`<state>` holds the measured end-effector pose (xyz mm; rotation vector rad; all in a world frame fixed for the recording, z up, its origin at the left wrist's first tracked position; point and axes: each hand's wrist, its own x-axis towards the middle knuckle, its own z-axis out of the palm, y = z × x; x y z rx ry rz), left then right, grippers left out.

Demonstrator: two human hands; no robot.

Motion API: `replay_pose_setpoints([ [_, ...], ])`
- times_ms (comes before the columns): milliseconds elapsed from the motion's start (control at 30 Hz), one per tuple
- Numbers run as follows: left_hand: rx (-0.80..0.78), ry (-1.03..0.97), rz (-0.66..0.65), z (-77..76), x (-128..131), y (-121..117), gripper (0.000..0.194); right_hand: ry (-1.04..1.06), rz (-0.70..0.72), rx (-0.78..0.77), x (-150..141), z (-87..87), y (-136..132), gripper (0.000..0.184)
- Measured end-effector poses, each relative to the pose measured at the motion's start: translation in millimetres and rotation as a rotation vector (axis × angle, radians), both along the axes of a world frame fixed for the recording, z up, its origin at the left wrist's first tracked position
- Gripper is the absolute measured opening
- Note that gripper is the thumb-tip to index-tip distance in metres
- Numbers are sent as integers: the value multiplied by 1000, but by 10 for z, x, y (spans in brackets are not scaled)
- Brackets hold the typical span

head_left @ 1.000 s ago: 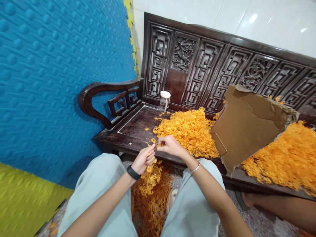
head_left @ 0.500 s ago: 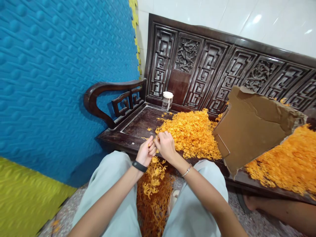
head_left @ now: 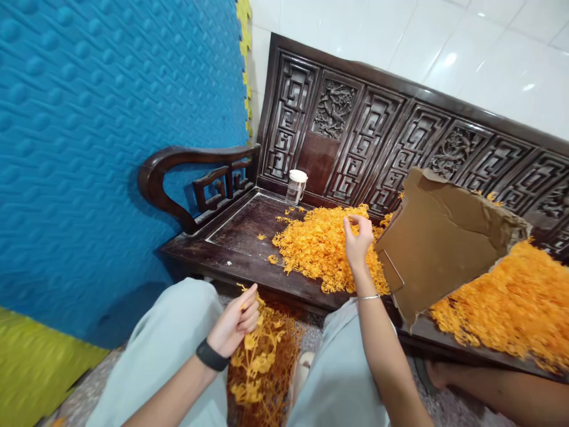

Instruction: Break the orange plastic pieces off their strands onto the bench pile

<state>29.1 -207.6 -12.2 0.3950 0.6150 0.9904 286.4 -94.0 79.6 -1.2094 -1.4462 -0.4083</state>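
My left hand [head_left: 237,317] is closed around a branching spray of orange artificial flowers [head_left: 260,362], which hangs between my knees. A short end of its stem pokes out above my thumb. My right hand [head_left: 360,240] is raised over a heap of loose orange flower pieces [head_left: 320,246] on the dark wooden bench [head_left: 242,228]. Its thumb and forefinger meet in a pinch; anything between them is too small to make out. Below the spray, a mass of thin orange-brown stems [head_left: 275,385] lies between my legs.
A torn cardboard sheet [head_left: 444,237] stands tilted between this heap and a second orange heap [head_left: 511,302] at right. Near the carved backrest [head_left: 338,112] is a clear bottle with a white lid [head_left: 296,187]. Another person's leg [head_left: 489,385] shows at lower right.
My hands have come apart. The right has moved right over the heap in a pinch; the left has dropped lower and to the left, still holding the spray.
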Motion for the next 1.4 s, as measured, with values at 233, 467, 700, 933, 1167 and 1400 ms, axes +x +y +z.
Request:
replay_pose_setpoints([
  [233,143,27,-57,30,-83,-6,37,98,60,9,42,-42,10,21],
  [467,187,64,-16,45,-160,-33,33,-36,94,-34,40,-55,52,18],
  [700,264,5,-49,199,-216,-122,28,-204,134,-32,31,-40,100,19],
  [933,298,-7,-146,213,-228,-148,37,-429,-68,-130,8,-74,339,21],
  [1167,299,-70,-178,207,-184,-109,48,-547,-217,-330,-50,-178,458,28],
  [1400,299,-87,-134,233,-200,-59,52,-490,-149,-312,-56,-206,425,32],
])
